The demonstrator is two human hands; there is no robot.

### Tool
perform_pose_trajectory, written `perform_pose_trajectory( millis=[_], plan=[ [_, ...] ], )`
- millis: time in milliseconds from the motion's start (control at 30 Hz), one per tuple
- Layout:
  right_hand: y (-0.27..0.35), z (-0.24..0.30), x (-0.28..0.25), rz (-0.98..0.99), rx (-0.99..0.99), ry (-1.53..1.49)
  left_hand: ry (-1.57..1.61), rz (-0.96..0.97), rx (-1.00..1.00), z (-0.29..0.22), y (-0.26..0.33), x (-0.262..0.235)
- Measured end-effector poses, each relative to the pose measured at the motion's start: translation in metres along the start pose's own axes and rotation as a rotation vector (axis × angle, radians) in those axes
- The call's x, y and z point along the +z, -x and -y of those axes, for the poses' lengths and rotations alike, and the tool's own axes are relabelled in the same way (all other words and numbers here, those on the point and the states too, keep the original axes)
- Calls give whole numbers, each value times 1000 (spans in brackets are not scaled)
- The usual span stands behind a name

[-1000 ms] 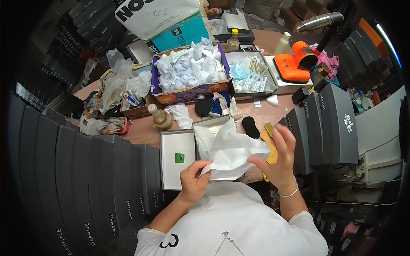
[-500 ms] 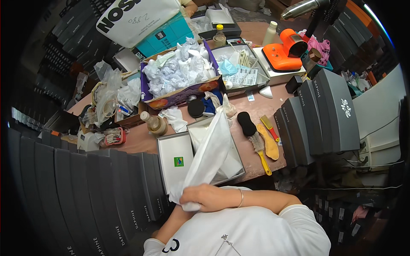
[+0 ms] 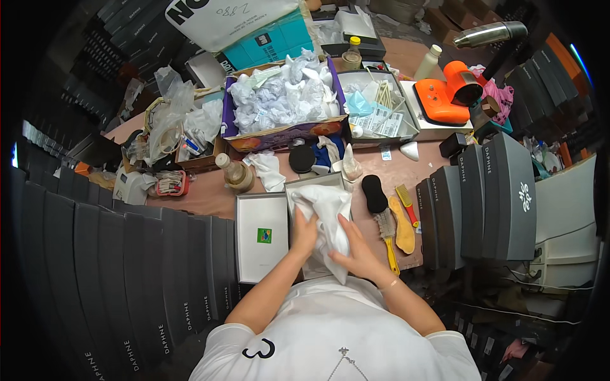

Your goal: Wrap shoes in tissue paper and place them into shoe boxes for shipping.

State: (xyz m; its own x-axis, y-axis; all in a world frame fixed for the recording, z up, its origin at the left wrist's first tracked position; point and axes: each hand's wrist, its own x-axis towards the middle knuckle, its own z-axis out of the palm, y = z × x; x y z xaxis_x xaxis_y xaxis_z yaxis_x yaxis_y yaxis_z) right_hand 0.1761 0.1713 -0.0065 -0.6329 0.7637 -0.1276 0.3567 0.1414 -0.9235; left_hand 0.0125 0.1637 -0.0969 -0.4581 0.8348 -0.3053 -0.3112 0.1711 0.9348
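Observation:
A white bundle (image 3: 327,206), wrapped in soft tissue or thin cloth, lies over the open grey shoebox (image 3: 304,272) in front of me. What is inside the wrapping is hidden. My left hand (image 3: 305,233) grips its left side, and my right hand (image 3: 361,254) holds the right side, thumb across the lower folds. The bundle's narrow end points down towards my shirt. Just left of the shoebox rests its lid (image 3: 260,263), white inside with a small green sticker (image 3: 264,235). Right of the box lie a black sponge (image 3: 374,193) and a yellow-handled brush (image 3: 387,235).
Dark shoeboxes (image 3: 146,273) stand in rows at left, and more boxes (image 3: 502,197) at right. Behind the shoebox are a purple carton (image 3: 286,134) of crumpled tissue, a glass bottle (image 3: 236,174), a tray (image 3: 375,138) of sticks, and an orange device (image 3: 438,101) beside a metal nozzle (image 3: 489,35).
The long white sheet, earlier stretched up from one hand near my chest, is now gathered into a bundle over the shoebox. Both hands have moved forward and hold its sides.

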Motion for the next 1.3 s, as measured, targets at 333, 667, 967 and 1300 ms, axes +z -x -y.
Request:
perform_pose_trajectory(
  millis=[333,667,967,1300],
  plan=[
    [-1,-90,-6,-244,-41,436,-1023,-169,134,40,67,-94],
    [79,-114,7,168,95,126,-987,-108,81,-37,129,-118],
    [61,-63,-9,-200,191,-187,-513,88,77,-1,163,-80],
    [40,-83,47,-284,538,-123,-449,132,53,23,104,-100]
  ],
)
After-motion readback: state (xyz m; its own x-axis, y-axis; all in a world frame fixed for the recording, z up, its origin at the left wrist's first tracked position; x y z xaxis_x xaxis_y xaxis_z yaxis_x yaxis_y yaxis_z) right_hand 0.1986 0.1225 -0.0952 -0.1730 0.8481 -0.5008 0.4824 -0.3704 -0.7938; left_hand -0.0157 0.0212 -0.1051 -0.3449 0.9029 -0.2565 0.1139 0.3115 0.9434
